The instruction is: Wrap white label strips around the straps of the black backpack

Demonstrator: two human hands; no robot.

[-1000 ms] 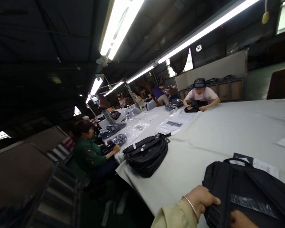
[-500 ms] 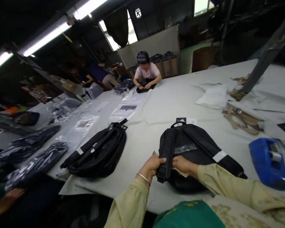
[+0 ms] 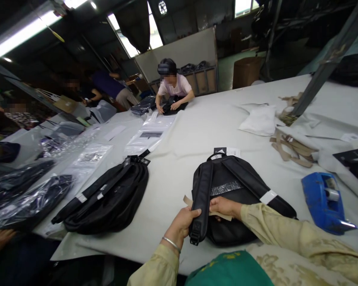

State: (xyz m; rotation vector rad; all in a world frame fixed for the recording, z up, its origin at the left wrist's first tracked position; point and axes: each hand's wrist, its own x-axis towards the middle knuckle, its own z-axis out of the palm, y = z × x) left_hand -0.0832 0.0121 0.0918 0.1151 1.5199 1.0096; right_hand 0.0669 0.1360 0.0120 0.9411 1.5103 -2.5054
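A black backpack [image 3: 244, 190] lies on the table with its strap side up. My left hand [image 3: 183, 222] is closed on the lower part of its left shoulder strap [image 3: 202, 194], thumb on top, just above the buckle [image 3: 195, 237]. Behind that strap runs a tan strip [image 3: 225, 216], showing on both sides of it. My right hand [image 3: 223, 206] is closed on the strip at the strap's right edge; its fingertips are partly hidden. A white band [image 3: 268, 196] wraps the other shoulder strap. Tags [image 3: 226, 151] lie by the top handle.
More black backpacks [image 3: 107, 194] lie stacked to the left, beside plastic-wrapped bags [image 3: 30, 202]. A blue tape dispenser [image 3: 322, 202] stands at the right. Tan straps [image 3: 295, 149] and a slanted metal post [image 3: 325, 59] are beyond it. Across the table a person [image 3: 174, 85] handles a black bag.
The view has shifted slightly right. Both hands stay at the strap, and more of the tan strip shows on its left side. The person across the table has moved their hands on the bag.
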